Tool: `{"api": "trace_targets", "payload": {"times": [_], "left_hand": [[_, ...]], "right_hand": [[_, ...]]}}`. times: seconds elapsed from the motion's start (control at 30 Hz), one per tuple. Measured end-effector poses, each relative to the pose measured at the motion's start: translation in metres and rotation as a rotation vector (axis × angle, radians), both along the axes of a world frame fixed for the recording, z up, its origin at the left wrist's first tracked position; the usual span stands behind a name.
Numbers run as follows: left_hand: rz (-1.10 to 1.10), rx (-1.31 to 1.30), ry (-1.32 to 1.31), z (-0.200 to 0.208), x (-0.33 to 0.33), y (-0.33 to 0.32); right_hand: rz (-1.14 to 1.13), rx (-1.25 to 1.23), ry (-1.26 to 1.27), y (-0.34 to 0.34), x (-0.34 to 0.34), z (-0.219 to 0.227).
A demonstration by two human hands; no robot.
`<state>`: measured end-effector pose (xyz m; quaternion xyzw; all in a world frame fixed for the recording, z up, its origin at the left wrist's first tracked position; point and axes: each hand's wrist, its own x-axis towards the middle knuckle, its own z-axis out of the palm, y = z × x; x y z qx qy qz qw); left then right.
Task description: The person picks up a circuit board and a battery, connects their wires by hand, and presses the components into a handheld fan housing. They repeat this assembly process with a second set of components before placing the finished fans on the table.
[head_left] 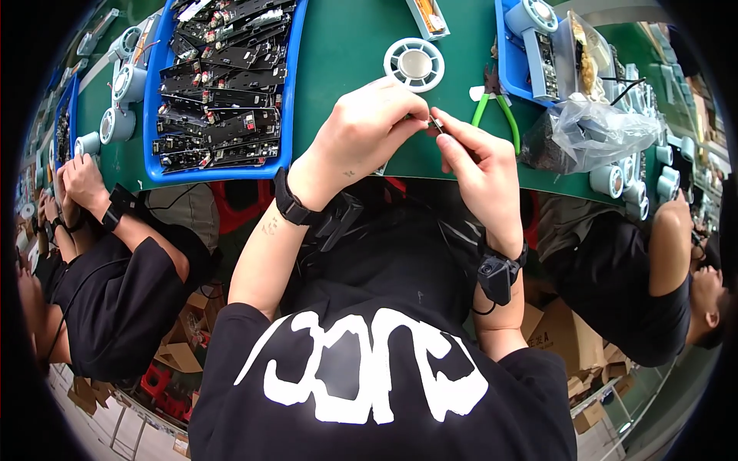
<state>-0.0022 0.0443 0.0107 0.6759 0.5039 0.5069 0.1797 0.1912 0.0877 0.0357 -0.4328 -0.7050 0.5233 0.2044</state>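
Over the near edge of the green table, my two hands meet almost fingertip to fingertip. My right hand (486, 165) pinches a small, dark, thin piece (436, 123) between thumb and fingers; its kind is too small to tell. The fingers of my left hand (373, 127) are closed at the near end of that piece, and what they grip is hidden. Just beyond them lies a pale blue round fan part (415, 64) with spokes and a silver centre. Pliers with green handles (498, 111) rest to the right of it.
A blue tray (292, 84) full of black circuit boards stands at left. To the right are a blue bin (509, 73), a clear plastic bag (600, 134) and several pale blue fan bodies (607, 180). A long pale blue casing (428, 19) lies at the back. Co-workers sit on both sides.
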Motion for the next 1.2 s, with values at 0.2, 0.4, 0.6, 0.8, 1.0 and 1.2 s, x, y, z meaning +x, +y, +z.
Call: {"api": "trace_targets", "payload": {"times": [0.2,0.4,0.6,0.8,1.0,1.2], "left_hand": [[-0.03,0.155,0.134,-0.001,-0.006,0.007],[-0.082,0.111,0.126,0.006,-0.012,0.006],[-0.063,0.083,0.15,0.006,-0.009,-0.004],[0.333,-0.132,-0.047,0.01,0.001,-0.026],[0.316,-0.057,0.084,0.0,0.006,-0.022],[0.234,0.122,0.209,-0.004,-0.008,-0.022]], "right_hand": [[0.024,0.02,0.001,0.003,-0.002,0.004],[0.083,0.073,0.017,0.004,-0.002,0.011],[0.135,-0.034,0.032,0.004,0.003,0.004],[-0.013,-0.401,0.213,0.017,-0.004,0.015],[-0.018,-0.534,0.326,0.014,-0.009,0.009],[-0.027,-0.66,0.427,0.021,-0.008,-0.005]]}}
